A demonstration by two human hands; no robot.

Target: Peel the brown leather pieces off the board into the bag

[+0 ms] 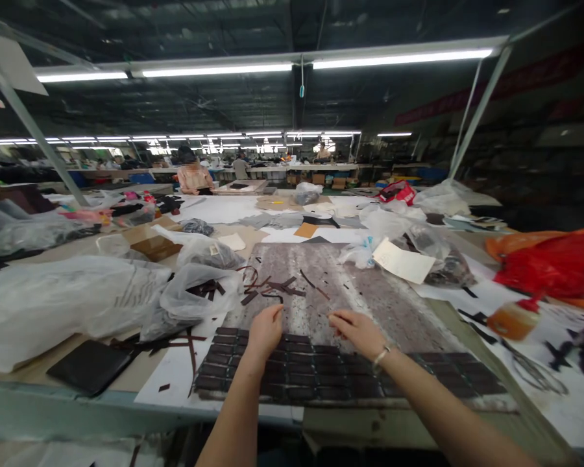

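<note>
Along the near side of a speckled board (311, 259), rows of dark brown rectangular pieces (296, 377) are lying. Near them, the left hand (265, 332) and right hand (359, 331) are bending their fingers; whether either is gripping anything cannot be told. Beyond, loose brown strips (285, 287) are lying beside a plastic bag (175, 301).

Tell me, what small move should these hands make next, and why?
Perhaps the left hand should reach forward for one of the loose dark strips. They lie scattered just beyond it on the mottled board, while the dark pieces nearer the person sit in close rows. Whether that hand holds something is too small to tell.
</note>
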